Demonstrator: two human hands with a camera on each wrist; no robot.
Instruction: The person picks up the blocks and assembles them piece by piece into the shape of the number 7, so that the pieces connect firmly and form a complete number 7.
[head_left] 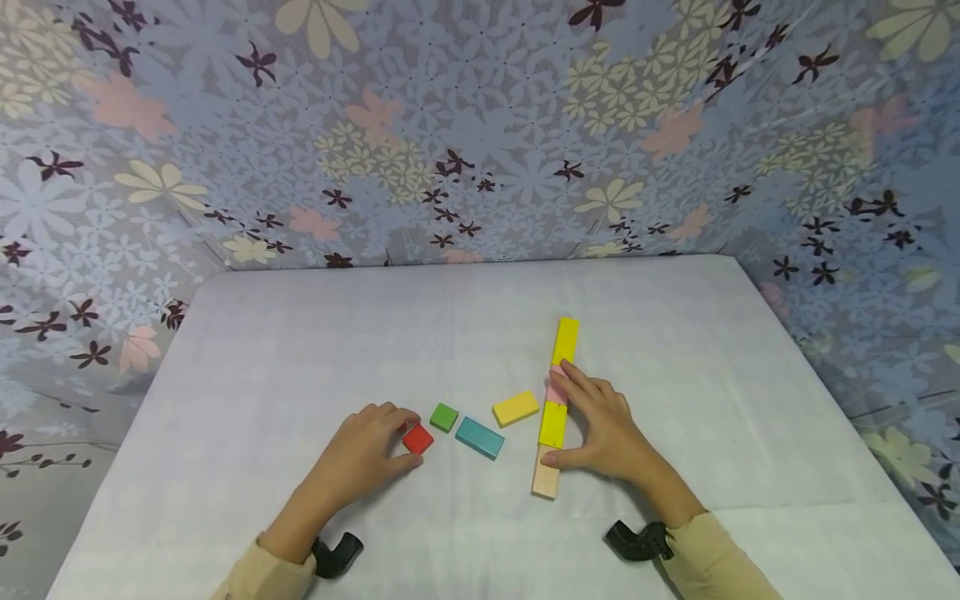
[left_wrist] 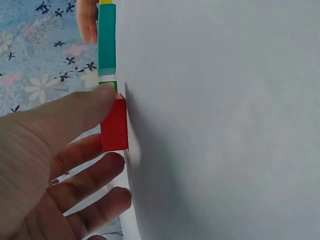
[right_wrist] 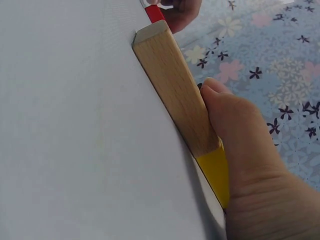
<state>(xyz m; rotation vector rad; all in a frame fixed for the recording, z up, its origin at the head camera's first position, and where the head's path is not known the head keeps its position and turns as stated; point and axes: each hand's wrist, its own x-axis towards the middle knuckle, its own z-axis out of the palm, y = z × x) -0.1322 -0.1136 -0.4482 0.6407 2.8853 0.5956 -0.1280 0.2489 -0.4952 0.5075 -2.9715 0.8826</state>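
My left hand point(head_left: 365, 450) is at a red block point(head_left: 417, 440), thumb on one side and index finger on the other. In the left wrist view, the thumb covers the red block's point(left_wrist: 114, 125) upper end. My right hand point(head_left: 606, 423) rests along a straight row of blocks. From far to near these are a yellow block point(head_left: 566, 339), a pink block point(head_left: 556, 388), another yellow block point(head_left: 552, 425) and a plain wooden block point(head_left: 545, 483). Its index and middle fingertips touch the pink block, while the thumb lies against the wooden one point(right_wrist: 172, 90).
Between the hands lie a green block point(head_left: 444, 417), a teal block point(head_left: 480, 438) and a loose yellow block point(head_left: 516, 409). All stand on a white-covered table point(head_left: 337, 333). A flowered cloth point(head_left: 480, 125) hangs behind and at the sides.
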